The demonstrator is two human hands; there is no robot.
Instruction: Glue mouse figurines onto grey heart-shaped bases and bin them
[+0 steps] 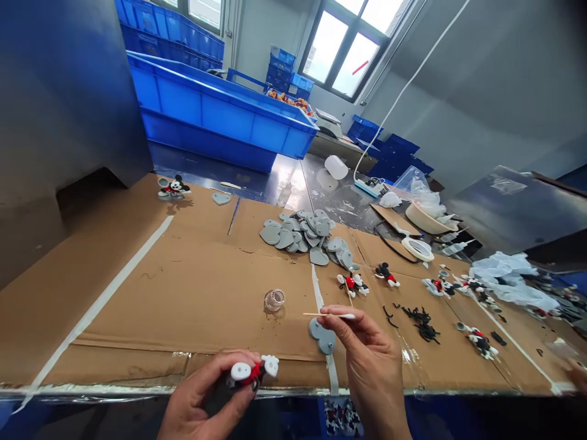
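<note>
My left hand (213, 391) is closed around a small mouse figurine (257, 371) in red, black and white, its white soles turned toward me. Between the thumb and fingertips of my right hand (367, 354) is a cotton swab (346, 316) with a thin wooden stick, held roughly level. Beneath that hand lies a grey heart-shaped base (323, 337), partly hidden by my fingers. A little glass jar (275, 299) stands on the cardboard (202, 287) to the left of the swab, with wet-looking marks around it.
Grey heart-shaped bases (298, 231) lie heaped behind the jar. On the right are more mouse figurines (387, 275) and thin black pieces (424, 324). One figurine with a base (173, 187) stands far left. A large blue crate (220, 113) is at the back; a tape roll (417, 249) lies right.
</note>
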